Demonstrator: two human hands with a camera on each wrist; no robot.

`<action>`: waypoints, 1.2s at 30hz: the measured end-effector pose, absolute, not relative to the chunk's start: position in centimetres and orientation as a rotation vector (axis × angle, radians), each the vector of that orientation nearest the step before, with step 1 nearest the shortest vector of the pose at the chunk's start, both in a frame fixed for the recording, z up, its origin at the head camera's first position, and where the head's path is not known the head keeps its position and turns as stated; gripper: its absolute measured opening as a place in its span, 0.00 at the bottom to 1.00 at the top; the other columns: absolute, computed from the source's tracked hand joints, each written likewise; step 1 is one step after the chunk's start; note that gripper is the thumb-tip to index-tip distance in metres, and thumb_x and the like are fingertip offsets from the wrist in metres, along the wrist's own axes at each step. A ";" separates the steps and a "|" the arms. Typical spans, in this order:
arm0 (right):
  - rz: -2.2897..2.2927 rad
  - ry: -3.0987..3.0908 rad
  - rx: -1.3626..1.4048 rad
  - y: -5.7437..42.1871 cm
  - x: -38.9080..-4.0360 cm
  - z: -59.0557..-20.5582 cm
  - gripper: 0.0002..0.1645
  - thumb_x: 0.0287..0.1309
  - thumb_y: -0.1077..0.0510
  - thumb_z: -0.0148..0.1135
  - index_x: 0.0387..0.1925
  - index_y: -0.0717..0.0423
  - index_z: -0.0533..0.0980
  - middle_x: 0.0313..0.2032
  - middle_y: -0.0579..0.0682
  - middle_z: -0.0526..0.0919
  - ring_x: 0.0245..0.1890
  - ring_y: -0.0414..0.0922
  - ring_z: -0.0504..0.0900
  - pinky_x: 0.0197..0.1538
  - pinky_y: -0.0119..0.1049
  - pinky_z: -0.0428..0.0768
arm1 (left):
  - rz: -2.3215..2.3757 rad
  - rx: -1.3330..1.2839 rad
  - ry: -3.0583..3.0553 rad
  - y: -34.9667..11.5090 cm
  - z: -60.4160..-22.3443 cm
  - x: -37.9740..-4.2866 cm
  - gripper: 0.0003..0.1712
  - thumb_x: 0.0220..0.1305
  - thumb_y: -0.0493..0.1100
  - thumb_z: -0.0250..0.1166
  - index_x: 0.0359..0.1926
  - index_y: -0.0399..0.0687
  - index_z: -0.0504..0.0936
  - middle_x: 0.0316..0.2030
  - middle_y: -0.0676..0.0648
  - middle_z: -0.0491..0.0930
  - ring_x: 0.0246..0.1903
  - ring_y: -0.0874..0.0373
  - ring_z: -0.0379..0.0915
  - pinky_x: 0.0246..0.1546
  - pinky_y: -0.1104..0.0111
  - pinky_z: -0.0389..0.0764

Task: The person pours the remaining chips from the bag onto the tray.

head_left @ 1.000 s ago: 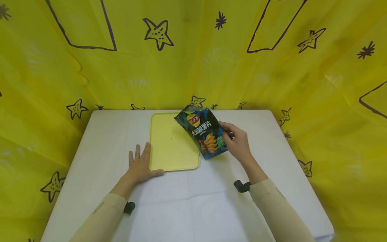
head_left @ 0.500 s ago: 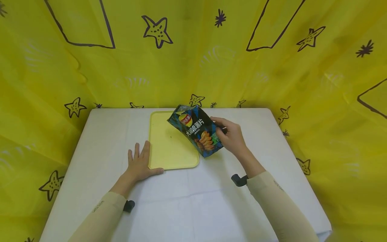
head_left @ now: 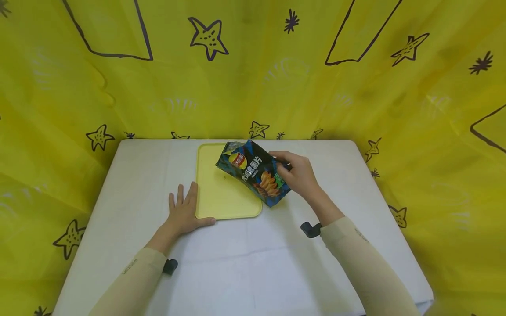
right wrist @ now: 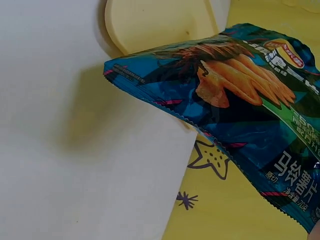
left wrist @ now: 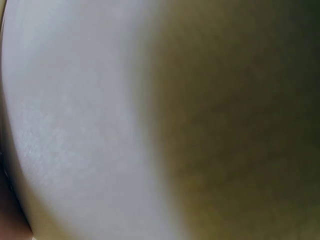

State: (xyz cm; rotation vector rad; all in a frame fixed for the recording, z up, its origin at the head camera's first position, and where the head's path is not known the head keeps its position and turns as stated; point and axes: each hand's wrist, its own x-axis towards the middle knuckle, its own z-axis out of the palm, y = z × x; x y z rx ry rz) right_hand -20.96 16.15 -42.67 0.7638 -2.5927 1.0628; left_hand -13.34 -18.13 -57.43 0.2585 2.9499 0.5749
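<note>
My right hand (head_left: 299, 173) pinches a dark blue chip bag (head_left: 253, 171) by its right side, thumb in front. The bag slants, its top end to the upper left above a pale yellow tray (head_left: 213, 202), its bottom corner near the tray's right edge. A greyish patch shows at that top end. In the right wrist view, printed potato chips cover the bag (right wrist: 225, 110), and the tray (right wrist: 150, 25) lies beyond it. My left hand (head_left: 183, 215) rests with fingers spread at the tray's near left corner, thumb along the front edge. The left wrist view is mostly blur.
A white cloth covers the table (head_left: 245, 267). Yellow curtains (head_left: 245, 87) with dark drawn stars hang behind it and along both sides. One small dark speck marks the tray's surface. Dark wrist devices (head_left: 311, 229) sit at both sleeve cuffs.
My right hand has shifted left with the chip bag, whose top end has tipped lower and further over the tray. The left hand stays at the tray corner.
</note>
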 end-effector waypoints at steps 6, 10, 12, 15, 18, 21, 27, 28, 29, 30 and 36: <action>0.932 -2.599 0.822 15.6 -21.4 -42.3 0.22 0.59 0.61 0.52 0.53 0.37 0.76 0.44 0.39 0.81 0.16 0.36 0.66 0.20 0.32 0.65 | 0.572 0.247 2.952 -18.2 -57.7 -13.5 0.76 0.34 0.85 0.50 0.71 0.43 0.31 0.71 0.41 0.34 0.67 0.39 0.19 0.59 0.42 0.23; 0.838 -2.603 0.874 14.9 -21.9 -41.7 0.20 0.59 0.60 0.53 0.51 0.40 0.77 0.46 0.39 0.81 0.21 0.36 0.68 0.23 0.32 0.65 | 0.569 0.244 2.952 -18.3 -57.7 -13.5 0.76 0.34 0.86 0.50 0.71 0.44 0.31 0.71 0.41 0.34 0.67 0.40 0.18 0.59 0.42 0.22; 0.813 -2.611 0.900 14.6 -22.1 -41.2 0.20 0.58 0.60 0.53 0.51 0.41 0.77 0.46 0.39 0.81 0.22 0.37 0.69 0.23 0.33 0.65 | 0.569 0.242 2.948 -18.3 -57.7 -13.5 0.76 0.34 0.86 0.50 0.71 0.44 0.30 0.71 0.41 0.34 0.67 0.40 0.18 0.59 0.42 0.22; 0.765 -2.641 0.928 14.2 -22.2 -40.5 0.21 0.58 0.61 0.53 0.51 0.40 0.77 0.46 0.39 0.81 0.22 0.37 0.68 0.23 0.33 0.64 | 0.570 0.241 2.941 -18.2 -57.6 -13.6 0.76 0.34 0.85 0.51 0.71 0.44 0.30 0.71 0.41 0.33 0.67 0.40 0.18 0.59 0.43 0.22; 0.699 -2.674 0.947 13.9 -22.4 -39.8 0.22 0.59 0.61 0.52 0.52 0.38 0.77 0.46 0.39 0.81 0.21 0.38 0.67 0.24 0.33 0.63 | 0.575 0.240 2.938 -18.1 -57.5 -13.5 0.76 0.34 0.85 0.51 0.71 0.43 0.30 0.71 0.41 0.33 0.67 0.40 0.17 0.60 0.43 0.22; 0.634 -2.704 0.962 13.5 -22.4 -39.3 0.21 0.59 0.60 0.52 0.51 0.37 0.77 0.45 0.38 0.81 0.24 0.38 0.68 0.25 0.33 0.64 | 0.561 0.238 2.946 -18.0 -57.5 -13.6 0.77 0.34 0.85 0.51 0.71 0.42 0.30 0.71 0.40 0.33 0.67 0.40 0.18 0.59 0.43 0.22; 0.517 -2.743 1.006 12.9 -22.6 -38.3 0.20 0.58 0.59 0.52 0.50 0.37 0.78 0.44 0.38 0.81 0.28 0.37 0.70 0.28 0.31 0.67 | 0.543 0.240 2.972 -17.9 -57.4 -13.6 0.76 0.34 0.85 0.52 0.71 0.41 0.32 0.71 0.40 0.36 0.68 0.39 0.20 0.60 0.43 0.24; 0.497 -2.749 1.017 12.8 -22.7 -38.1 0.20 0.58 0.59 0.53 0.50 0.37 0.78 0.44 0.38 0.81 0.28 0.37 0.71 0.28 0.31 0.67 | 0.547 0.242 2.975 -17.9 -57.4 -13.6 0.76 0.34 0.85 0.52 0.71 0.40 0.33 0.71 0.40 0.36 0.68 0.39 0.20 0.60 0.43 0.24; 0.479 -2.754 1.027 12.6 -22.8 -38.0 0.20 0.58 0.59 0.52 0.49 0.37 0.78 0.44 0.38 0.81 0.28 0.37 0.71 0.27 0.31 0.67 | 0.543 0.238 2.978 -17.9 -57.4 -13.6 0.76 0.34 0.85 0.52 0.71 0.40 0.33 0.71 0.40 0.36 0.68 0.39 0.21 0.60 0.43 0.25; 0.461 -2.757 1.040 12.5 -22.8 -37.8 0.20 0.58 0.59 0.53 0.49 0.38 0.79 0.44 0.38 0.82 0.29 0.36 0.71 0.27 0.31 0.67 | 0.543 0.235 2.981 -17.9 -57.3 -13.6 0.76 0.34 0.85 0.52 0.71 0.40 0.34 0.71 0.40 0.36 0.68 0.39 0.21 0.60 0.43 0.25; 0.362 -2.765 1.106 11.9 -23.2 -37.2 0.21 0.56 0.60 0.55 0.49 0.38 0.79 0.41 0.39 0.82 0.24 0.38 0.70 0.23 0.32 0.64 | 0.546 0.246 2.966 -18.0 -57.5 -13.6 0.77 0.34 0.85 0.52 0.71 0.40 0.32 0.71 0.39 0.35 0.67 0.38 0.19 0.60 0.42 0.24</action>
